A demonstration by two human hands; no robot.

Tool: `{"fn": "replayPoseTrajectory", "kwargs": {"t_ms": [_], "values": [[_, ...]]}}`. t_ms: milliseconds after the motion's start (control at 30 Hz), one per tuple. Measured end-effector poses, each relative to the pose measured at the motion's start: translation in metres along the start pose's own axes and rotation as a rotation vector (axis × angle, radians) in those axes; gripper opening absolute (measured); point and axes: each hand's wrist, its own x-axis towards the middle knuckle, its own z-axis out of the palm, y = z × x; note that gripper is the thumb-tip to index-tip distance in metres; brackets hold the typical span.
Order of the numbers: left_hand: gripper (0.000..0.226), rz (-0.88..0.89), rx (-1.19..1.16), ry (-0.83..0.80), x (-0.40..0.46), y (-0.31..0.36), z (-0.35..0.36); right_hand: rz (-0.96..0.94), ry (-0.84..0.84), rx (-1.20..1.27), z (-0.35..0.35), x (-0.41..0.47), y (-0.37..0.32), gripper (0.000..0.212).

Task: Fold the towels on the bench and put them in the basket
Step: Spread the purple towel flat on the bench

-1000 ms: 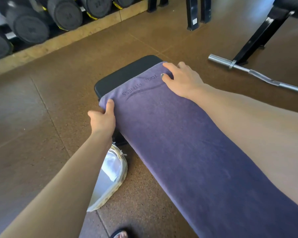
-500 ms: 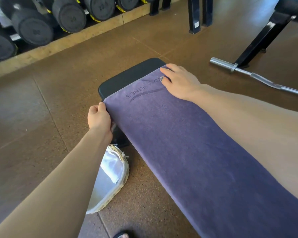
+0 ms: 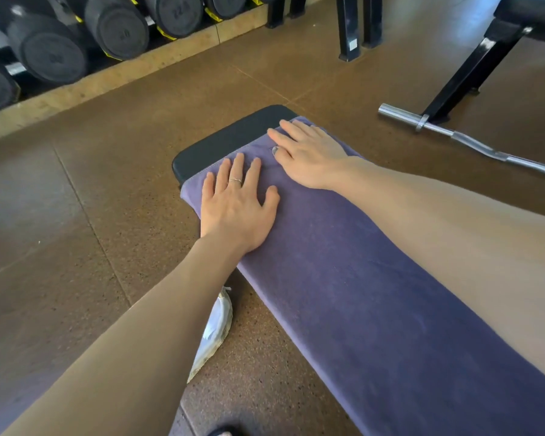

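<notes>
I see both hands flat with straight fingers, grasping nothing. My left hand (image 3: 238, 206) and right hand (image 3: 309, 155) press the purple towel (image 3: 375, 297) on the bench (image 3: 230, 143), mid-frame.

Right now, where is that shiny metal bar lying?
In the head view the metal bar lies on the brown floor at the upper right, beyond the towel-covered bench and beside a black equipment leg.

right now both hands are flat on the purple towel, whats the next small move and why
Probably pinch the towel's far edge with both hands, left hand and right hand, and draw it back toward you: it lies flat along the bench, unfolded.
</notes>
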Motion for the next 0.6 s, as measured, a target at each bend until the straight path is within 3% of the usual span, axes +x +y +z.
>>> {"fn": "replayPoseTrajectory", "kwargs": {"t_ms": [167,300,600], "values": [[0.07,-0.029,0.05,-0.019,-0.002,0.003,-0.003,0.148,-0.083,0.086,-0.012,0.007,0.011,0.055],[0.07,-0.033,0.064,-0.018,-0.003,0.004,-0.003,0.16,-0.008,0.068,-0.01,0.003,0.011,0.055],[0.071,-0.049,0.073,-0.008,-0.002,0.005,-0.002,0.195,-0.07,0.03,-0.009,0.011,0.014,0.06]]}}
